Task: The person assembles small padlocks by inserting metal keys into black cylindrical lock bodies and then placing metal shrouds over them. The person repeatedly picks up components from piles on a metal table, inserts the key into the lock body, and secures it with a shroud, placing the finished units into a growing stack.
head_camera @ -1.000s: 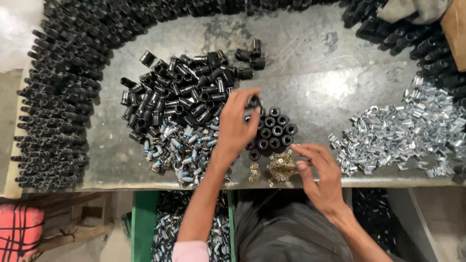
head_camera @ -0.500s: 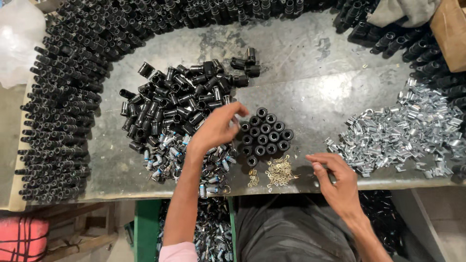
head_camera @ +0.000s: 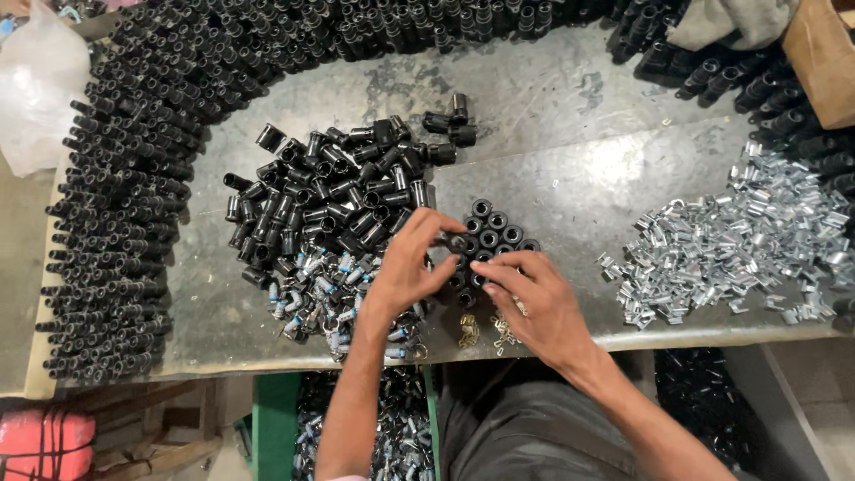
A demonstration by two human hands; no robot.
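My left hand (head_camera: 407, 265) pinches a small black plastic tube (head_camera: 457, 240) at the near edge of the grey bench. My right hand (head_camera: 534, 305) is beside it, fingertips pressed toward the same tube, over a cluster of upright black tubes (head_camera: 497, 228). Whether the right fingers hold a part, I cannot tell. A loose heap of black tubes (head_camera: 325, 194) lies to the left. Small blue-and-silver parts (head_camera: 316, 287) lie below that heap. A few brass pieces (head_camera: 485, 331) sit at the bench edge under my hands.
Rows of stacked black tubes (head_camera: 116, 223) ring the bench's left and far sides. Shiny metal clips (head_camera: 739, 245) are heaped at the right. A brown cardboard box (head_camera: 824, 53) and grey cloth (head_camera: 730, 22) sit far right. A clear plastic bag (head_camera: 36, 89) lies far left.
My left hand drew back from the heap toward the upright cluster with a black tube in its fingers. My right hand rose from the brass pieces to meet it.
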